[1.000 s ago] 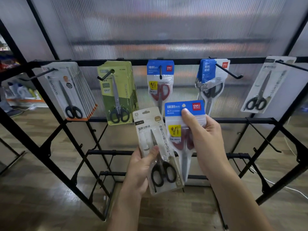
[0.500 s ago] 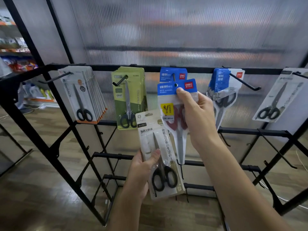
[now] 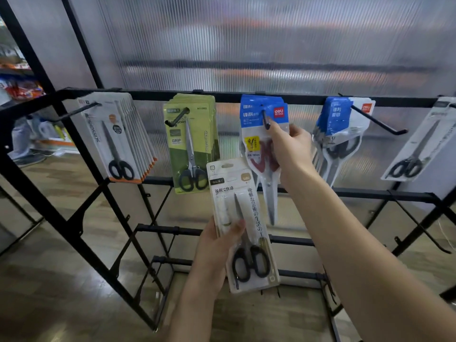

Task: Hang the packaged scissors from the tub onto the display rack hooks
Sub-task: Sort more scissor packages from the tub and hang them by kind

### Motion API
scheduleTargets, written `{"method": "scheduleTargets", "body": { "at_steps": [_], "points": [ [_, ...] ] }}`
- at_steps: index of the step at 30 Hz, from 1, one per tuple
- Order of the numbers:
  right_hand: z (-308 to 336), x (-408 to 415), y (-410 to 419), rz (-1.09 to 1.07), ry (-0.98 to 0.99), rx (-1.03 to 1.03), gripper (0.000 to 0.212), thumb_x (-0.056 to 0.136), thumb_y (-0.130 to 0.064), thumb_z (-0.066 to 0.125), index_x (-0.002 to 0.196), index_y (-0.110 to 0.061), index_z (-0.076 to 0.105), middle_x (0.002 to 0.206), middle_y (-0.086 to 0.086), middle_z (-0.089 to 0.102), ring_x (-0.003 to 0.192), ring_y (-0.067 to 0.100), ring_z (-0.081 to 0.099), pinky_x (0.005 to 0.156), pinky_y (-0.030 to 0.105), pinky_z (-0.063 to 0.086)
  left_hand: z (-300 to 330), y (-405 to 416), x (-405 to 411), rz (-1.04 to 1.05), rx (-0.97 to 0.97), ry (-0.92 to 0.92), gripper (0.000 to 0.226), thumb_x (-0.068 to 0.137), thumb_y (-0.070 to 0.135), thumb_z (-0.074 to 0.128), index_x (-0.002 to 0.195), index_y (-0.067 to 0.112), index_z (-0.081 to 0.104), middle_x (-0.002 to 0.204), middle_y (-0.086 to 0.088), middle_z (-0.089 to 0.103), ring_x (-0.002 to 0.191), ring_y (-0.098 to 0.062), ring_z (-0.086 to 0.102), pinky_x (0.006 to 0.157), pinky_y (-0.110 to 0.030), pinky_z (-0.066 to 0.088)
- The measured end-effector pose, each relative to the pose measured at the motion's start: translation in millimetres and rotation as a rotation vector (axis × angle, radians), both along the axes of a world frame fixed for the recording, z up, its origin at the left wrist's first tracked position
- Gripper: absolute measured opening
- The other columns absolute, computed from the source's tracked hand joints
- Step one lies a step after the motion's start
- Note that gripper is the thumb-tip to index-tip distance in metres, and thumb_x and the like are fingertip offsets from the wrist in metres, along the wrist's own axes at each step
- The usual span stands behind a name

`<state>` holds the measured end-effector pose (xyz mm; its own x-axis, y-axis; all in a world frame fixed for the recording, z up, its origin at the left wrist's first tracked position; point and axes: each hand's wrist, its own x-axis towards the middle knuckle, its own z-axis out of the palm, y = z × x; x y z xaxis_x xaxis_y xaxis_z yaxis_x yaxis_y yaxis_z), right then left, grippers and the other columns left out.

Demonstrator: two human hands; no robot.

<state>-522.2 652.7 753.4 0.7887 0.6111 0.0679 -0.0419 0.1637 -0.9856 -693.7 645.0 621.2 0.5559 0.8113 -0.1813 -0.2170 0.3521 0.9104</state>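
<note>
The right hand (image 3: 292, 146) pinches the blue-carded red-handled scissors pack (image 3: 264, 154) with its fingers (image 3: 276, 130) at the centre hook (image 3: 266, 119) on the rack's top bar (image 3: 148, 93), the card's hole threaded over the hook and the pack in front of a matching one. The left hand (image 3: 217, 245) grips the white-carded black-handled scissors pack (image 3: 243, 225) nearer and lower, thumb across its front. If the right hand lets go before the card is pushed past the hook's upturned tip, the pack could slide off and fall to the floor, while the second pack, held only at 1 edge, could slip.
</note>
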Motion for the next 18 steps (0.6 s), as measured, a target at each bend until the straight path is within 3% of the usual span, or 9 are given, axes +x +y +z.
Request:
{"method": "scheduleTargets", "body": {
  "at_steps": [3, 5, 8, 13, 14, 16, 18],
  "points": [
    [2, 11, 15, -0.05, -0.011, -0.079, 0.031, 0.092, -0.043, 0.073, 0.097, -0.016, 0.06, 0.081, -0.001, 0.071, 0.061, 0.01, 0.064, 0.052, 0.025, 0.051, -4, 1, 0, -0.029, -0.013, 0.017, 0.032, 0.095, 0.006, 0.07, 0.126, 0.013, 0.071, 0.115, -0.011, 0.081, 0.106, -0.028, 0.079, 0.081, -0.033, 0.065],
    [4, 15, 21, -0.081, -0.024, -0.122, 0.034, 0.091, -0.047, 0.073, 0.091, -0.016, 0.057, 0.081, 0.001, 0.068, 0.062, 0.012, 0.061, 0.056, 0.029, 0.049, -6, 0, -1, -0.051, -0.023, 0.033, 0.035, 0.096, 0.006, 0.07, 0.131, 0.012, 0.068, 0.118, -0.013, 0.08, 0.11, -0.031, 0.077, 0.093, -0.043, 0.064],
    [4, 15, 28, -0.119, -0.058, -0.129, 0.037, 0.094, -0.04, 0.071, 0.073, -0.017, 0.05, 0.065, -0.002, 0.058, 0.058, 0.012, 0.056, 0.061, 0.031, 0.048, -8, 0, -4, -0.05, -0.024, 0.035, 0.042, 0.092, 0.01, 0.074, 0.133, 0.014, 0.067, 0.122, -0.013, 0.079, 0.116, -0.033, 0.075, 0.107, -0.055, 0.055],
    [-6, 21, 31, -0.159, -0.086, -0.196, 0.052, 0.082, -0.061, 0.077, 0.069, -0.013, 0.061, 0.059, -0.002, 0.063, 0.048, 0.01, 0.057, 0.06, 0.032, 0.049, -10, -1, -7, -0.018, -0.056, -0.006, 0.054, 0.08, 0.016, 0.08, 0.133, 0.014, 0.067, 0.124, -0.012, 0.078, 0.118, -0.033, 0.074, 0.111, -0.059, 0.051],
    [-12, 23, 31, -0.171, -0.095, -0.203, 0.056, 0.077, -0.066, 0.078, 0.073, -0.013, 0.061, 0.066, 0.0, 0.063, 0.055, 0.012, 0.057, 0.065, 0.032, 0.047, -9, -2, -9, -0.02, -0.055, -0.012, 0.056, 0.08, 0.017, 0.082, 0.134, 0.013, 0.067, 0.125, -0.013, 0.078, 0.119, -0.033, 0.074, 0.111, -0.06, 0.051],
    [-22, 20, 23, -0.182, -0.096, -0.19, 0.072, 0.068, -0.075, 0.078, 0.101, -0.013, 0.06, 0.099, 0.003, 0.065, 0.087, 0.015, 0.062, 0.084, 0.034, 0.049, -8, -5, -11, -0.025, -0.058, -0.029, 0.057, 0.081, 0.016, 0.084, 0.135, 0.011, 0.066, 0.126, -0.015, 0.077, 0.118, -0.035, 0.074, 0.107, -0.061, 0.055],
    [-35, 8, -2, -0.115, -0.09, -0.172, 0.073, 0.076, -0.068, 0.078, 0.122, -0.02, 0.049, 0.119, 0.001, 0.058, 0.105, 0.014, 0.058, 0.085, 0.029, 0.046, -7, -8, -12, -0.032, -0.063, -0.035, 0.054, 0.079, 0.011, 0.081, 0.131, 0.009, 0.067, 0.123, -0.017, 0.077, 0.112, -0.034, 0.076, 0.095, -0.053, 0.063]
  ]
}}
